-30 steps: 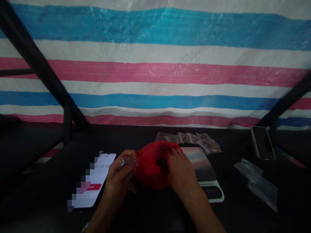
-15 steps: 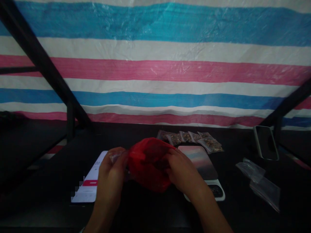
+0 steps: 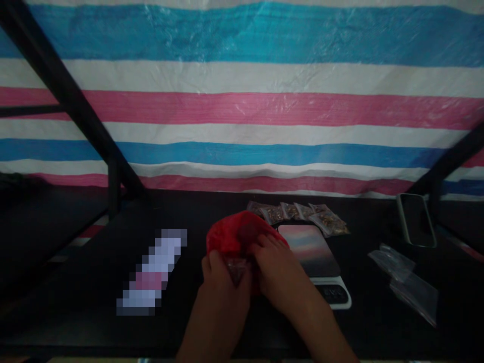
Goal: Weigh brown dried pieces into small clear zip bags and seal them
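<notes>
A red plastic bag [image 3: 232,234] sits on the dark table [image 3: 75,282] in front of me. My left hand [image 3: 223,282] is closed on a small clear bag [image 3: 236,267], held right against the red bag's near side. My right hand [image 3: 278,269] rests against the red bag's right side with its fingers curled at the opening; what they pinch is hidden. Both hands nearly touch each other.
A small scale [image 3: 315,257] stands right of the hands. Several filled clear packets [image 3: 302,214] lie in a row behind it. Empty clear bags [image 3: 408,285] lie at the right, a dark phone [image 3: 416,219] beyond them. A lit phone [image 3: 153,272] lies at the left.
My left hand has moved right with the small clear bag, from beside the lit phone to the red bag's front. The red bag has sunk lower and looks smaller.
</notes>
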Demonstrator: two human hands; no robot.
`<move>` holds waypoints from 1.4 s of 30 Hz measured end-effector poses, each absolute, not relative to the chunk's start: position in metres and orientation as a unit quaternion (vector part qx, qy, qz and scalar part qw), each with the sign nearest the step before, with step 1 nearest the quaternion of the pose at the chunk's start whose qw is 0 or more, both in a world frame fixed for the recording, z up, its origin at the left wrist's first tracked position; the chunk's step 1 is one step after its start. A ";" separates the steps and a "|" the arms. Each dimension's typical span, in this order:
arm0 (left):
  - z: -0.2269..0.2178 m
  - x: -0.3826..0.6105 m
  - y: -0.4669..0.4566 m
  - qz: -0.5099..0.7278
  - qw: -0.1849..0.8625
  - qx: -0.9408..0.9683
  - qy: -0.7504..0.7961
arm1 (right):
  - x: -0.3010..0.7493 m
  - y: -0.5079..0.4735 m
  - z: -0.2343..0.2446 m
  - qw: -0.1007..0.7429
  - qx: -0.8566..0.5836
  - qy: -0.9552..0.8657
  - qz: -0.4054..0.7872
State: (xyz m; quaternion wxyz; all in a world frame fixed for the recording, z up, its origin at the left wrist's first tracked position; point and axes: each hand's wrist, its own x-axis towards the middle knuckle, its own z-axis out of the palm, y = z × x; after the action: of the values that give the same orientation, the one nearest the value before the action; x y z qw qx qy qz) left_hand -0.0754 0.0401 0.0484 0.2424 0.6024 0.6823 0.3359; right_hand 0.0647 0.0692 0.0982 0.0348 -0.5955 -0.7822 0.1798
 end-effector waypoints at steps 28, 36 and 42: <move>0.052 -0.079 0.072 0.600 0.550 0.261 0.519 | 0.079 0.086 0.070 0.162 -0.614 -0.740 0.222; 0.062 -0.082 0.075 0.603 0.550 0.252 0.520 | 0.077 0.081 0.072 0.162 -0.600 -0.750 0.227; 0.059 -0.084 0.076 0.594 0.518 0.254 0.561 | 0.075 0.081 0.084 0.088 -0.667 -0.726 0.142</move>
State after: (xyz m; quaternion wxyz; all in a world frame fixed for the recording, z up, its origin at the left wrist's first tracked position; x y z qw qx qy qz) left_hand -0.0837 0.0759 0.0587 0.5178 0.2540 0.5611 0.5937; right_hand 0.0750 0.0812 0.0838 0.0877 -0.6669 -0.7262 0.1421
